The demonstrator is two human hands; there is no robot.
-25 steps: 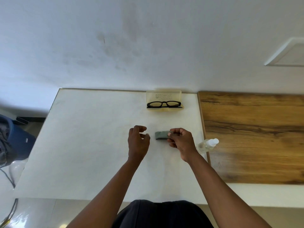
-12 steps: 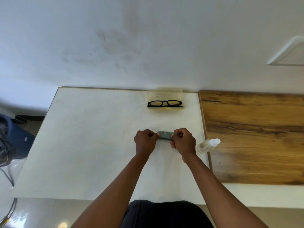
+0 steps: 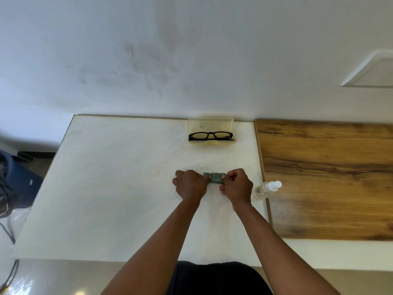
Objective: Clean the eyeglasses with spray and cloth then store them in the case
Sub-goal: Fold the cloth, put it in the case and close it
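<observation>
A small grey cloth [image 3: 215,178] with a zigzag edge is stretched between my two hands over the white table. My left hand [image 3: 190,184] pinches its left end and my right hand [image 3: 236,185] pinches its right end. Black-framed eyeglasses [image 3: 210,136] rest in an open yellowish translucent case [image 3: 210,124] at the table's far edge, against the wall. A clear spray bottle [image 3: 266,189] with a white cap lies on its side just right of my right hand.
The white table [image 3: 119,184] meets a wooden surface [image 3: 327,179] on the right, and the bottle lies across that seam. A blue bag [image 3: 12,179] and cables sit on the floor at the left. A white wall rises behind the table.
My left hand moved right and took hold of the cloth's left end. Both hands now hold the cloth, which only the right hand held a second ago.
</observation>
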